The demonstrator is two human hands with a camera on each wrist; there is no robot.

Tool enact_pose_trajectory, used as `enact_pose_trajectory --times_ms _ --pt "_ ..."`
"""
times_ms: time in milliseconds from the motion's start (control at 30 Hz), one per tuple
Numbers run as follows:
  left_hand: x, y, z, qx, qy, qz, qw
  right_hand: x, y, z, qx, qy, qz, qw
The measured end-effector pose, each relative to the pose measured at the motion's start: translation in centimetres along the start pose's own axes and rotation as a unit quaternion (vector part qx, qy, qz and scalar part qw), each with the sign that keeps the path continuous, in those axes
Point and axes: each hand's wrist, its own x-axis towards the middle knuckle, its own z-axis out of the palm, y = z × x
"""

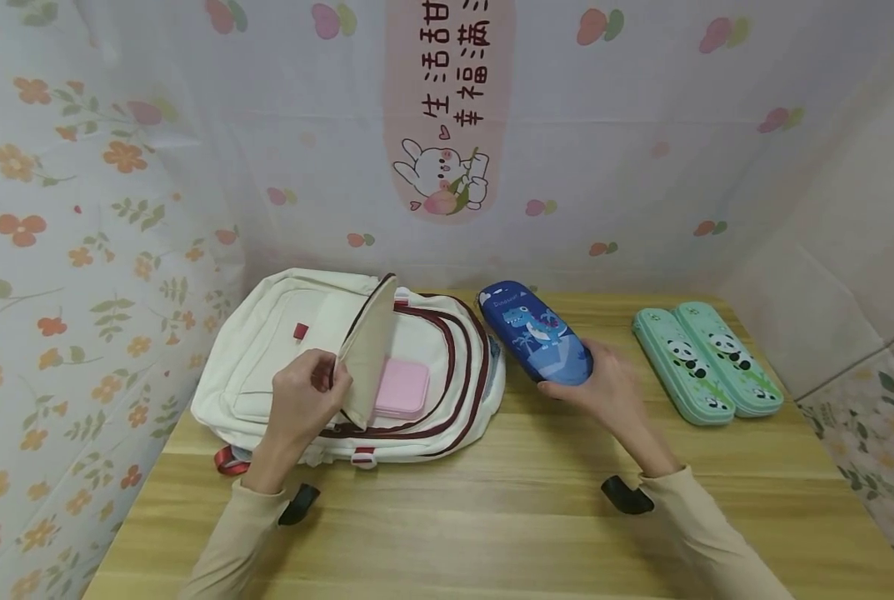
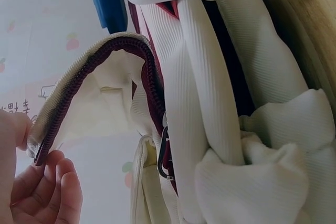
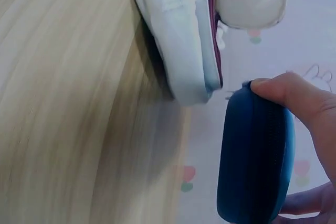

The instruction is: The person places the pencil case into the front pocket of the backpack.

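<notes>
A cream backpack (image 1: 262, 342) with dark red zips lies on the table. My left hand (image 1: 304, 396) pinches the zipped edge of its front pocket flap (image 1: 364, 358) and holds it raised. Inside the opened pocket sits a pink box (image 1: 404, 388), partly covered by the flap. My right hand (image 1: 604, 387) grips the near end of a blue pencil case (image 1: 536, 333) with a dinosaur picture, held beside the backpack's right end. In the right wrist view the thumb lies on one edge of the pencil case (image 3: 254, 156) and the fingers on the other, above the table.
Two mint green pencil cases with pandas, a left one (image 1: 684, 367) and a right one (image 1: 730, 358), lie side by side at the table's right. A patterned curtain (image 1: 304, 167) stands behind the wooden table (image 1: 454, 533). A red strap loop (image 1: 231, 461) sticks out at the backpack's lower left.
</notes>
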Motion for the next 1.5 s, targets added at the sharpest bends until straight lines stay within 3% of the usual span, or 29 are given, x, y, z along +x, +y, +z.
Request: enact_pose_trajectory --times_ms 533,633,833,1067,1300,1500 --pt "-0.2 -0.1 -0.1 -0.002 -0.011 -0.021 0.9997 1.3 -3.4 2.3 -0.001 -0.049 -0.087 0.9950" --pt "-0.1 0.1 -0.1 0.002 -0.009 -0.013 0.9999 1.7 -4.0 2.5 -0.007 -0.066 -0.100 0.9927" --pt "0.2 0.3 -0.2 0.002 0.000 0.000 1.0000 3.1 -5.2 3.1 -0.026 -0.087 -0.140 0.9860" --pt "0.6 0.6 -0.1 0.000 0.004 -0.002 1.0000 5.2 -5.8 3.8 0.000 -0.112 -0.177 0.9778" --pt "1.0 0.7 0.1 -0.001 -0.005 0.001 1.0000 7.1 -6.0 4.0 -0.003 -0.154 -0.196 0.9686" --pt "1.0 0.6 -0.2 0.002 -0.001 -0.002 1.0000 8.2 -6.9 4.0 -0.020 -0.166 -0.195 0.9664"
